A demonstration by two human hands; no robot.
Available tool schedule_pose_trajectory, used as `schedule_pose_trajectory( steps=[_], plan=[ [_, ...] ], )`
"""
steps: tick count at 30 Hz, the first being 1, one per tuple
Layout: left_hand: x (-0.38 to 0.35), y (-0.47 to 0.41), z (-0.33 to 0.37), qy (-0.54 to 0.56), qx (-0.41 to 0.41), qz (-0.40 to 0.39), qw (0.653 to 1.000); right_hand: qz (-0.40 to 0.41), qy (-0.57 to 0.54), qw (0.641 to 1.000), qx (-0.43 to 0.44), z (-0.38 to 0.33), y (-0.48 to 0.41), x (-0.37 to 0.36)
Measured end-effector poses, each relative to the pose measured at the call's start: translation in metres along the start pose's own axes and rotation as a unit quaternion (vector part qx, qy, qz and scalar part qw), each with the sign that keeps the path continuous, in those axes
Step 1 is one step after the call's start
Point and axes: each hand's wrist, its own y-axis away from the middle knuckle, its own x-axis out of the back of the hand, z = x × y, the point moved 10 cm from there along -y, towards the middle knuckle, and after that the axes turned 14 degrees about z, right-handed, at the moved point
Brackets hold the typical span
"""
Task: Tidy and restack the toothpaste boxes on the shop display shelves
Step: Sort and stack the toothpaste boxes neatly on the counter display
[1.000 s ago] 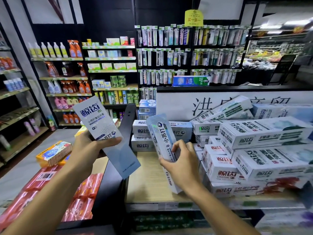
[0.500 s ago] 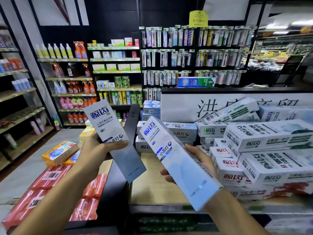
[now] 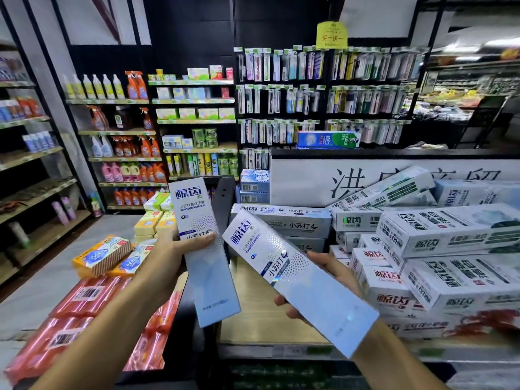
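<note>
My left hand [image 3: 171, 253] grips a long pale-blue toothpaste box [image 3: 205, 249], held nearly upright with its printed face toward me. In my right hand [image 3: 329, 274] lies a second matching box [image 3: 298, 280], tilted, its top end pointing up-left and close to the first box. Both boxes hang above the bare wooden shelf [image 3: 253, 313]. A jumbled pile of white toothpaste boxes [image 3: 439, 257] fills the shelf's right side. Two silver boxes [image 3: 281, 220] lie stacked flat at the back.
Red packs [image 3: 84, 319] and yellow boxes [image 3: 109, 256] lie on the lower display at left. A black divider [image 3: 223, 195] stands between that display and the shelf. Behind are racks of toothbrushes [image 3: 309, 94] and cleaning bottles [image 3: 126, 144]. An aisle floor [image 3: 42, 282] runs at left.
My right hand lifted its box off the shelf and turned the printed face toward me. It now sits beside the left box. The left hand stayed put.
</note>
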Motion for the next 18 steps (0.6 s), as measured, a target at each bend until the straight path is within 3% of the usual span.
schedule_pose_trajectory(
  steps=[5, 8, 10, 13, 16, 18],
  plan=[
    [0.005, 0.003, -0.019, 0.018, 0.056, 0.038, 0.998, -0.051, -0.027, 0.998, 0.01, 0.002, -0.007, -0.013],
    [0.001, 0.007, -0.028, 0.02, 0.068, 0.073, 0.995, -0.011, -0.025, 1.0, 0.008, 0.005, -0.017, -0.006],
    [0.0, 0.011, -0.03, 0.023, 0.052, 0.098, 0.994, 0.063, 0.059, 0.994, 0.073, 0.002, -0.023, 0.014],
    [0.008, 0.017, -0.038, 0.013, 0.043, 0.146, 0.988, 0.143, 0.16, 0.961, 0.176, -0.003, -0.016, 0.035],
    [0.018, 0.02, -0.04, -0.022, 0.023, 0.192, 0.981, 0.244, 0.219, 0.904, 0.275, -0.015, -0.008, 0.055],
    [0.019, 0.021, -0.035, -0.019, -0.007, 0.205, 0.979, 0.263, 0.257, 0.878, 0.305, -0.021, -0.003, 0.056]
  ],
)
